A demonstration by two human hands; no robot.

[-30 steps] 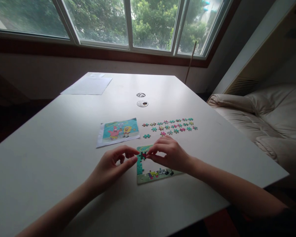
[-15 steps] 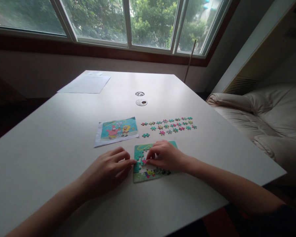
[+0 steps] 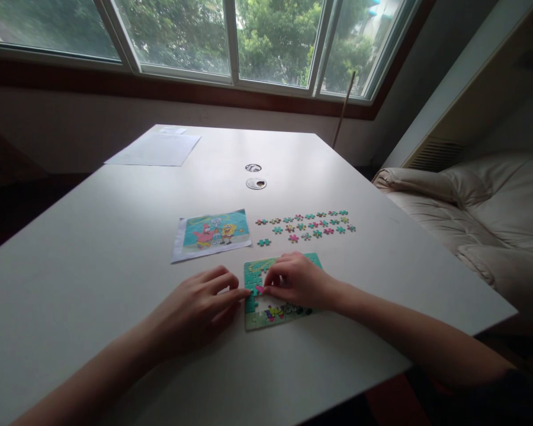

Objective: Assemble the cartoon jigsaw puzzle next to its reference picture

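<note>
A jigsaw puzzle [image 3: 254, 322] lies on the white table, its border partly filled and a gap in its middle. My right hand [image 3: 295, 278] is over the puzzle, thumb and forefinger pinching a pink puzzle piece [image 3: 260, 289] at the left side of the gap. My left hand [image 3: 208, 296] rests beside the puzzle, its index fingertip touching the left edge and the other fingers loosely bent, with nothing held. Beyond them, a picture sheet [image 3: 215, 232] with cartoon figures lies flat. To its right, several loose puzzle pieces [image 3: 313, 225] are spread in rows.
The white table [image 3: 115, 248] reaches toward the windows. White paper [image 3: 155, 149] lies at its far left corner. Two round metal-rimmed fittings [image 3: 256, 184] are set in the tabletop. A pale sofa [image 3: 471, 201] stands to the right, and a thin stick [image 3: 344, 109] leans near the window.
The puzzle has shifted and turned very slightly, its near left corner moving right along with my left fingertip. My right hand keeps its pinch on the pink piece at nearly the same spot.
</note>
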